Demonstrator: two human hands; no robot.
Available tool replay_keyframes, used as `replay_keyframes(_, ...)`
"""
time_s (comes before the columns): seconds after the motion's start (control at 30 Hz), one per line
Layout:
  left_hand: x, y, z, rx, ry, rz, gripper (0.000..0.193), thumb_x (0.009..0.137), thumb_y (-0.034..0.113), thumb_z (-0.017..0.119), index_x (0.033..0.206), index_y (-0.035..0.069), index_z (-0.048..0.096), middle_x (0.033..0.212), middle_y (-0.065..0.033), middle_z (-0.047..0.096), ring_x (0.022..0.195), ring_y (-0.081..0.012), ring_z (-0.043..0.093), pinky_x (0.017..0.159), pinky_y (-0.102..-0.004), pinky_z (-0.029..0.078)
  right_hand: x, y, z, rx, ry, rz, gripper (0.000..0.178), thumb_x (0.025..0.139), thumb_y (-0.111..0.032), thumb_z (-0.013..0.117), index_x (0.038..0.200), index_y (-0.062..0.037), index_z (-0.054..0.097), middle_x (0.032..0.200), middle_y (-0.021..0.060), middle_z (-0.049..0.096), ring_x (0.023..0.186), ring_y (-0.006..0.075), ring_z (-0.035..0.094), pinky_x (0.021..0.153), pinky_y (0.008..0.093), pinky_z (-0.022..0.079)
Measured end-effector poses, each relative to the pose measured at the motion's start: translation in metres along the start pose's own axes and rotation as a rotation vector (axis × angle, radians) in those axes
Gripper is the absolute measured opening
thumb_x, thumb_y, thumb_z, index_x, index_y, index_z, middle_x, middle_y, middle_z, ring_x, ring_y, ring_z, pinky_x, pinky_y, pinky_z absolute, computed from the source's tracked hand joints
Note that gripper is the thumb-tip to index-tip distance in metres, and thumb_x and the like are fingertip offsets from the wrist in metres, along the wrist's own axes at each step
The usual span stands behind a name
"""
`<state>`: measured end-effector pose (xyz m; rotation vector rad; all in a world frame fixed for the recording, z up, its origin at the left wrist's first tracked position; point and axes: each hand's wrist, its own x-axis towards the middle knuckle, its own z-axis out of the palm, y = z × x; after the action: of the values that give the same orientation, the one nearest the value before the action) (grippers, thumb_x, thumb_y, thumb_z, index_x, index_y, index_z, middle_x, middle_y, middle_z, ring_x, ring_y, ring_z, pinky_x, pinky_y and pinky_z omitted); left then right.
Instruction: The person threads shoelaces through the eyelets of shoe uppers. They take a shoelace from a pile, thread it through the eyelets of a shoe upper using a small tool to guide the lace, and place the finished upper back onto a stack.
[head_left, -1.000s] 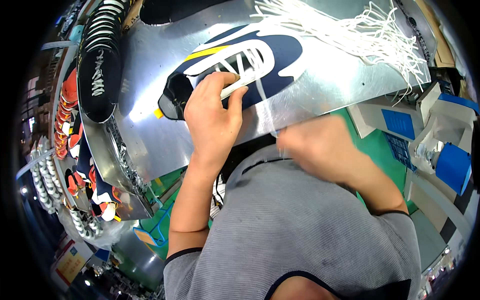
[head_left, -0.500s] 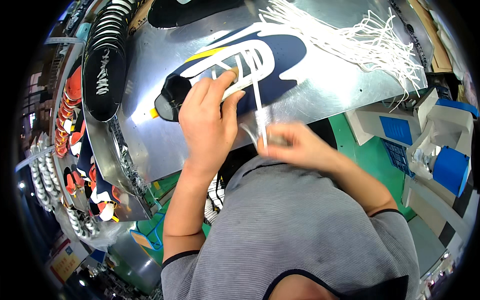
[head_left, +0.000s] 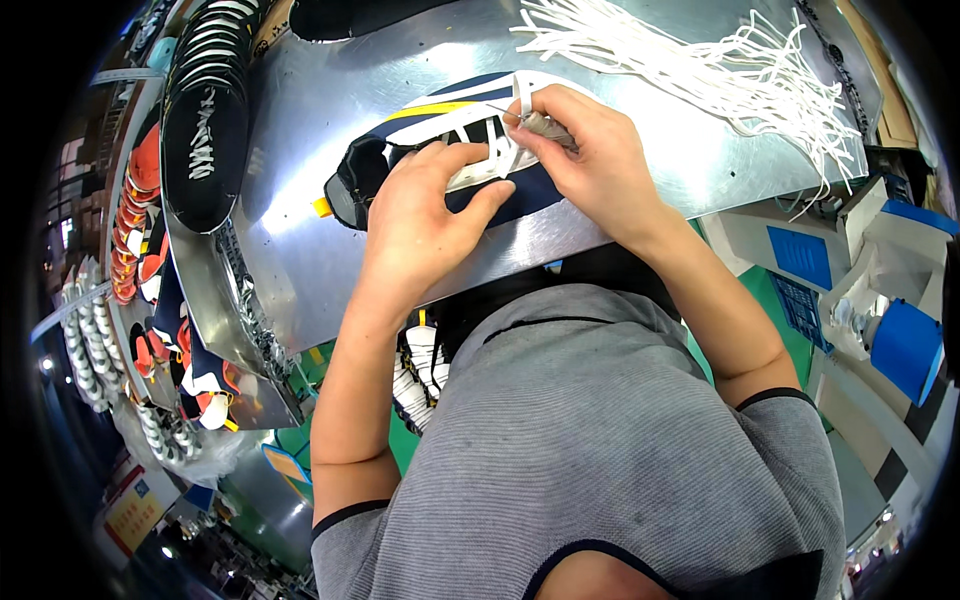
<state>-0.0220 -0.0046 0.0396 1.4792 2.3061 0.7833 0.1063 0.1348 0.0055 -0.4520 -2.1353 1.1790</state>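
Note:
A navy and white shoe upper (head_left: 530,197) with a yellow stripe lies on the metal table, its black heel collar toward the left. White lace crosses its opening in several bars. My left hand (head_left: 425,215) grips the upper beside the opening, index finger on the lacing area and thumb along the near edge. In my right hand (head_left: 600,150) is an awl-like tool (head_left: 547,129) with a wrapped, greyish handle and a thin metal shaft pointing left. Its tip is too small to make out. A white lace strand (head_left: 525,92) stands up beside my right fingertips, over the opening.
A bundle of loose white laces (head_left: 690,80) spreads over the table's far right. Nested black shoe uppers (head_left: 205,150) line the left edge, with orange and white ones (head_left: 140,215) beyond. Another black piece (head_left: 360,18) lies at the far edge. Blue-and-white equipment (head_left: 900,340) stands at right.
My right hand has moved up from near my body to the shoe opening, bringing the tool there. The long lace strand no longer stretches toward me. The upper has shifted slightly and tilted.

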Motion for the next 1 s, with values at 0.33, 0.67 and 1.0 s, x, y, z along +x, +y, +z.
replay_keyframes(0.33,0.003,0.003,0.016,0.230,0.162,0.025,0.026,0.078,0.032,0.078,0.088,0.009,0.070,0.083,-0.0060,0.068,0.075,-0.0289,0.062,0.069,-0.0395,0.049,-0.024,-0.012,-0.011,0.158,0.052,0.342,0.021,0.093,-0.014,0.066,0.107,-0.0024,0.055,0.080,0.0119,0.068,0.070,0.0254,0.068,0.062,0.0352,0.051)
replay_keyframes(0.67,0.003,-0.001,0.017,0.173,0.200,0.165,0.024,0.077,0.027,0.079,0.083,0.006,0.069,0.074,-0.0069,0.062,0.070,-0.0279,0.061,0.064,-0.0387,0.046,-0.043,-0.010,-0.011,0.116,-0.156,0.420,0.016,0.095,-0.014,0.061,0.099,0.0009,0.056,0.077,0.0126,0.071,0.072,0.0265,0.071,0.064,0.0340,0.052)
replay_keyframes(1.0,-0.014,-0.003,0.025,0.018,0.151,0.253,0.017,0.074,0.011,0.078,0.083,0.004,0.066,0.074,-0.0090,0.058,0.071,-0.0288,0.059,0.062,-0.0396,0.044,-0.041,-0.004,0.026,0.113,-0.076,0.436,0.020,0.093,-0.015,0.062,0.100,-0.0014,0.050,0.074,0.0168,0.066,0.075,0.0336,0.069,0.069,0.0415,0.052)
